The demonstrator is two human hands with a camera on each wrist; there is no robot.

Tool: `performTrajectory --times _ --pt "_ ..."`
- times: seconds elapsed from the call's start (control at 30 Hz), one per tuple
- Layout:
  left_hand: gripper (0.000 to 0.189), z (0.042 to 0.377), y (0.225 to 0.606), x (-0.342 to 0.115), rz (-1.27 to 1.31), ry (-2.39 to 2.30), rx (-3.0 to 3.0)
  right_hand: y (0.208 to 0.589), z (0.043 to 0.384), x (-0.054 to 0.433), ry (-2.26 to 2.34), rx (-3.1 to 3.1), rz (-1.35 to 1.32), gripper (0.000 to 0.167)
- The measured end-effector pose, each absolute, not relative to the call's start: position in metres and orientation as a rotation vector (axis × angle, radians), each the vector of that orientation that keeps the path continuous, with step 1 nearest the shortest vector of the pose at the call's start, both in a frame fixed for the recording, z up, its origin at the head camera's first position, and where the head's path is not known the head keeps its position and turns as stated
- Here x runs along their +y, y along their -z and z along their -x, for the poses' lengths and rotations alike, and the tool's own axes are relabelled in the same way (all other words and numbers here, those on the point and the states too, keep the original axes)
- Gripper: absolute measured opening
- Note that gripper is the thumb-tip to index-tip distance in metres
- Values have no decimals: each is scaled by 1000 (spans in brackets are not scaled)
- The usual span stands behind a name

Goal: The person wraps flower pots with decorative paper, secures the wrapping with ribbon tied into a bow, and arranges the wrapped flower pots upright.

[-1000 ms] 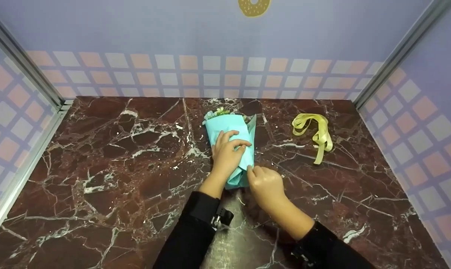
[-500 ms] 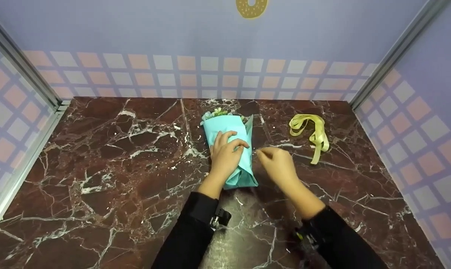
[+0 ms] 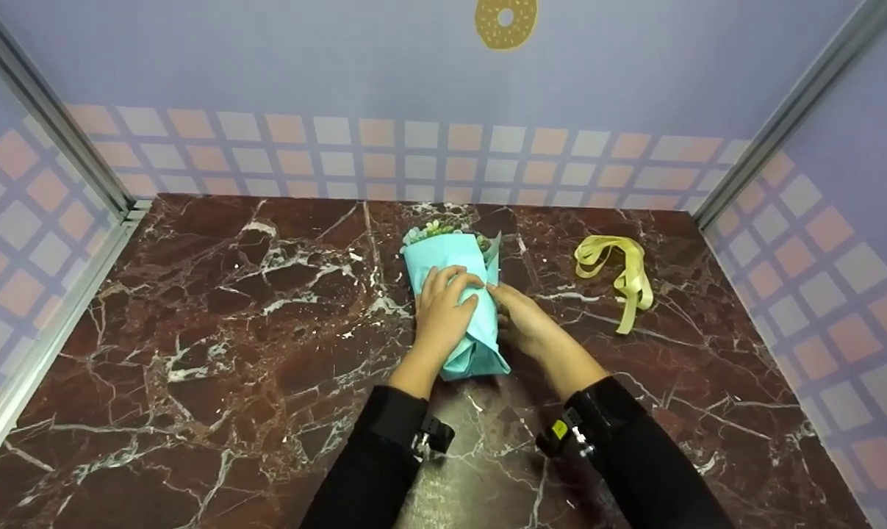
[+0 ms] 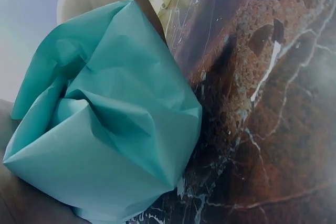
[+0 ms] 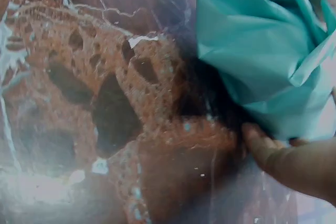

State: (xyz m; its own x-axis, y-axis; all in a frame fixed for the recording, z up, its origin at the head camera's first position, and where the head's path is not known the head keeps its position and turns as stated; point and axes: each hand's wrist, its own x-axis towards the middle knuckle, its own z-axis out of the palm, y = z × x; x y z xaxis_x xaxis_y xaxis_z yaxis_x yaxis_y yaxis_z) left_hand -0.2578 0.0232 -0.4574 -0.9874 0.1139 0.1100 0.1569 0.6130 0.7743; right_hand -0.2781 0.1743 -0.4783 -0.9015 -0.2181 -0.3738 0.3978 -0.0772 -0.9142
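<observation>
A small bouquet [image 3: 450, 253] wrapped in turquoise paper lies on the marbled tabletop, with pale blue and yellow-green flowers [image 3: 432, 229] showing at its far end. My left hand [image 3: 443, 308] lies over the wrap and holds it, fingers bent across its front. On the other side, my right hand [image 3: 528, 319] grips the wrap's right edge, thumb on top and the other fingers low against its side. In the left wrist view the folded, creased bottom of the turquoise paper [image 4: 121, 145] faces the camera. The right wrist view has right fingers [image 5: 262, 148] tucked at the paper's underside.
A loosely looped yellow ribbon [image 3: 630, 275] lies on the table to the right. Walls with pink and white squares [image 3: 421, 158] enclose the marbled tabletop [image 3: 267, 345] at the back and sides.
My right hand left the wrap's lower right corner, moved up and away, and now holds its right edge higher up. The lower corner flares out. My left hand stays on the wrap.
</observation>
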Motion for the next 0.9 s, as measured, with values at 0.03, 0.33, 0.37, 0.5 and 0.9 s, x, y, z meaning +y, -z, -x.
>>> performTrajectory --times 0.03,0.33,0.37,0.5,0.9 --pt "16 258 458 22 235 1355 -2770 479 278 172 2035 1814 -162 58" --pt "19 257 462 12 262 1486 -2683 471 270 156 1800 2286 -19 59" --pt "20 257 462 11 267 1502 -2673 470 269 156 1807 2275 -50 62" --pt "32 258 463 8 276 1531 -2656 466 268 154 1879 2067 -232 70" --pt "89 254 467 12 -52 1689 -2473 472 274 153 2022 1804 -451 46"
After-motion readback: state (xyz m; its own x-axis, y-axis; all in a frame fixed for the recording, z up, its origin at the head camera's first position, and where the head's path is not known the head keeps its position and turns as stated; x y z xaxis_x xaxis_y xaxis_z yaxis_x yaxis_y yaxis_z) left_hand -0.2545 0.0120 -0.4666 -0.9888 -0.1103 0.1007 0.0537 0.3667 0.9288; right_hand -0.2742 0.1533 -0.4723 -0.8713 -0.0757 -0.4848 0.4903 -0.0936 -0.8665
